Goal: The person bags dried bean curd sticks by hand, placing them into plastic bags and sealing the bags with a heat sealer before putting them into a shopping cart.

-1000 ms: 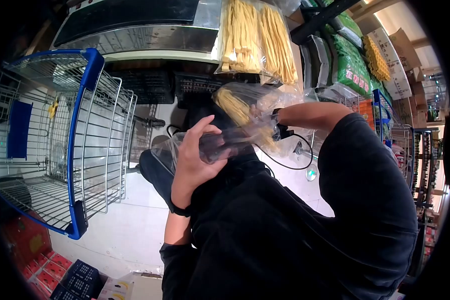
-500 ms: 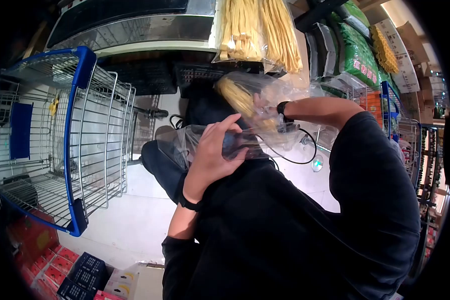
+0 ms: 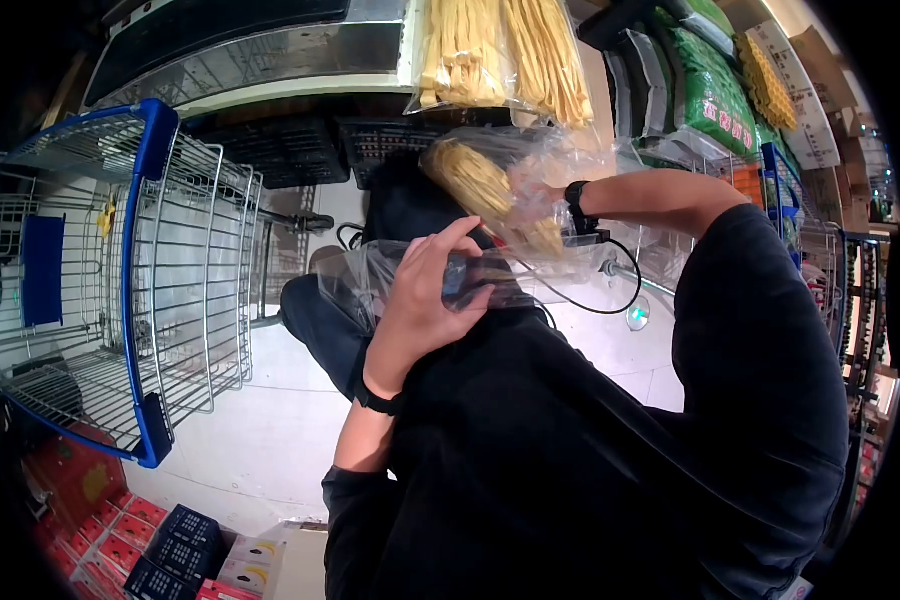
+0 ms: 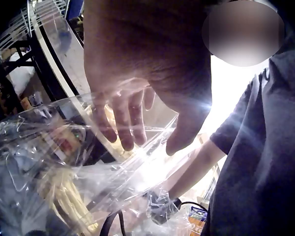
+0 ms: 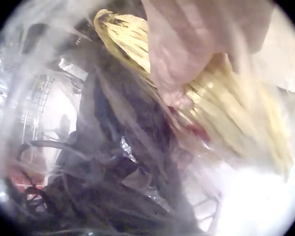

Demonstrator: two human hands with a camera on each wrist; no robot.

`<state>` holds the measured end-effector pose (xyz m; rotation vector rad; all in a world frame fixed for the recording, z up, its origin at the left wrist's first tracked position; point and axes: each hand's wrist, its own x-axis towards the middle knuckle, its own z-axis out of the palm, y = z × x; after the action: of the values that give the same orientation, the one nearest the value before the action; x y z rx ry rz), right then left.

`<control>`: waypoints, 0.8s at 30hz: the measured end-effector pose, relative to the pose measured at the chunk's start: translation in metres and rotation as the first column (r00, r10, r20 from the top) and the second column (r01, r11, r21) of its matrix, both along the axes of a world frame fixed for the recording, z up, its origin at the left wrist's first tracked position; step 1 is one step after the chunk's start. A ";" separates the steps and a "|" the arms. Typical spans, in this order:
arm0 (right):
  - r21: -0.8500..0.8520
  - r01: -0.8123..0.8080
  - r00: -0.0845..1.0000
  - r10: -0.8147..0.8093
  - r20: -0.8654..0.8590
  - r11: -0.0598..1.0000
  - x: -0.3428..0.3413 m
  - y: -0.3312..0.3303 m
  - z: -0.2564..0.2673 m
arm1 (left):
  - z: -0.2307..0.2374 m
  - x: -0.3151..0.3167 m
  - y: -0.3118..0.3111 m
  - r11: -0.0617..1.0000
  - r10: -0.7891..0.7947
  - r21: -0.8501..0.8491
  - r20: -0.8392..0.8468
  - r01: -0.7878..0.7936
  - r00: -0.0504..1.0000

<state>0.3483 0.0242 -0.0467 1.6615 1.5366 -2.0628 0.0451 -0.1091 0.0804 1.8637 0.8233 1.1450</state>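
My right hand (image 3: 532, 200) is inside a clear plastic bag (image 3: 355, 282) and grips a bundle of yellow dried strips (image 3: 465, 175). In the right wrist view the thumb and fingers press around the bundle (image 5: 221, 110), with a bit of red showing beside the thumb. My left hand (image 3: 425, 295) is nearer my body at the bag's film, its thumb and fingers spread well apart. Film (image 4: 44, 132) stretches across the left fingers in the left wrist view. Both hands are above my lap, and the bundle slants under the film.
A blue-edged shopping cart (image 3: 133, 280) stands at left. Ahead, bagged yellow strips (image 3: 460, 55) lie on a display, with black crates (image 3: 270, 150) below it. Green sacks (image 3: 710, 90) are stacked at upper right. A black cable (image 3: 635, 285) loops near the right wrist. Red boxes (image 3: 120, 550) sit at lower left.
My left hand has moved a little right and forward, along with the film. The right hand keeps its grip on the bundle inside the bag.
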 end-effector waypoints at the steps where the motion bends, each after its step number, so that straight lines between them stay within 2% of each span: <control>1: -0.005 -0.010 1.000 0.010 -0.021 1.000 -0.003 0.002 0.001 | -0.001 0.000 0.000 1.000 0.004 0.010 -0.002 -0.004 1.000; 7: -0.050 -0.071 0.996 0.068 -0.062 0.996 -0.006 0.007 0.008 | -0.002 -0.001 -0.002 1.000 0.007 0.004 -0.005 -0.007 1.000; 11: -0.104 -0.114 0.993 0.112 -0.019 0.988 0.012 0.001 0.016 | -0.007 -0.001 -0.003 0.998 0.016 -0.054 0.006 -0.016 1.000; 24: -0.192 -0.183 0.982 0.189 0.016 0.964 0.021 0.008 0.023 | -0.005 0.004 -0.004 0.999 -0.005 -0.034 -0.007 0.005 1.000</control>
<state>0.3691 0.0326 -0.0239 1.4201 1.3781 -2.0024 0.0490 -0.1136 0.0750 1.8423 0.8369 1.1153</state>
